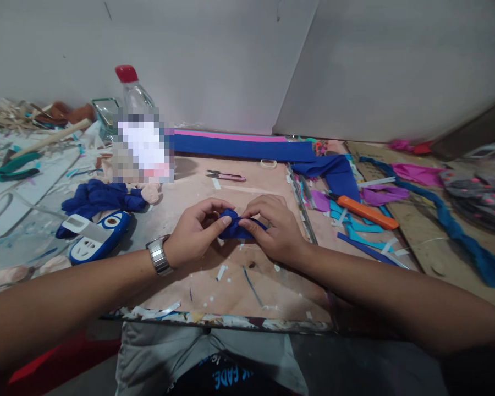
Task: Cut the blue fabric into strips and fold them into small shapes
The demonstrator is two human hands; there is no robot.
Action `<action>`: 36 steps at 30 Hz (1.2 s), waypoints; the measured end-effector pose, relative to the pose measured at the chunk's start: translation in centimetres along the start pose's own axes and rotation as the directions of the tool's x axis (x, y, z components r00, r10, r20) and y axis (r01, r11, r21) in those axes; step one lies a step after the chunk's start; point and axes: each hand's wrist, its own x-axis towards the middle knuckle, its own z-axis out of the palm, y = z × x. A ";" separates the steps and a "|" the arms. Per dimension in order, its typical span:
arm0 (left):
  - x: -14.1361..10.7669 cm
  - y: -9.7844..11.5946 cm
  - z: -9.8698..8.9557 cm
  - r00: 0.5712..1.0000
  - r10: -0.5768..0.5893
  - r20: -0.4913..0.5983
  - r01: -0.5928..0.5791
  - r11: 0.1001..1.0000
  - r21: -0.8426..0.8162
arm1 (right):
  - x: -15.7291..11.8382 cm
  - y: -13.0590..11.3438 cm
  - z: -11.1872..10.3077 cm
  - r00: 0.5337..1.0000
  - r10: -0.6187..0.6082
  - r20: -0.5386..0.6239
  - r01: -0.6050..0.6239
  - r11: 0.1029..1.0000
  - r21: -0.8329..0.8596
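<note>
A small bunched piece of blue fabric (236,230) is pinched between my two hands over the middle of the work board. My left hand (200,228), with a metal watch (159,256) at its wrist, grips its left side between thumb and fingers. On the other side, my right hand (274,225) closes thumb and forefinger on the gathered fabric. Beyond the hands lie pink-handled thread snips (226,175). A long folded strip of blue fabric (243,147) stretches along the back of the board, its end trailing down to the right.
A clear bottle (138,96) with a red cap stands at back left. Left of my hands are a blue-and-white power strip (101,236) and bunched blue fabric (101,198). An orange utility knife (367,212) rests among fabric scraps on the right; green-handled pliers (14,168) lie far left.
</note>
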 end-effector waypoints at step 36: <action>-0.2 0.5 -0.1 0.999 0.043 0.014 -0.041 0.990 -0.137 | -0.3 0.1 0.2 1.000 0.018 -0.005 -0.017 0.991 0.135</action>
